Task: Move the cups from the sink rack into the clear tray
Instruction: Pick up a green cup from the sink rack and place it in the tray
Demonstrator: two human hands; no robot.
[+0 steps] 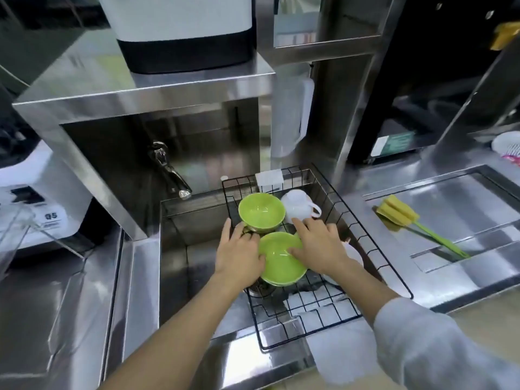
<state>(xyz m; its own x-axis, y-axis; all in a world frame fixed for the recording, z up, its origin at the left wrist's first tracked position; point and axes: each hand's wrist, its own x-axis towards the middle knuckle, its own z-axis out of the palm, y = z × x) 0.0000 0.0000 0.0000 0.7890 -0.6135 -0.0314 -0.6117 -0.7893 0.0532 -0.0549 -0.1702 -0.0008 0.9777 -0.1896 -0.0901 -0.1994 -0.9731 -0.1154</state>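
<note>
A black wire rack point(374, 249) sits over the steel sink. In it stand a near green cup point(278, 263), a far green cup point(261, 211), a white handled cup point(299, 205) lying on its side, and another white piece point(355, 253) partly hidden behind my right wrist. My left hand point(239, 251) grips the near green cup's left rim. My right hand point(318, 246) holds its right rim, thumb inside. The clear tray point(19, 232) shows at the far left, only a corner in view.
A faucet point(168, 170) juts over the sink's left half. A yellow sponge brush with a green handle point(405, 220) lies on the right drainboard. A white jug point(292, 114) hangs behind the rack. A white machine point(36, 192) stands at left.
</note>
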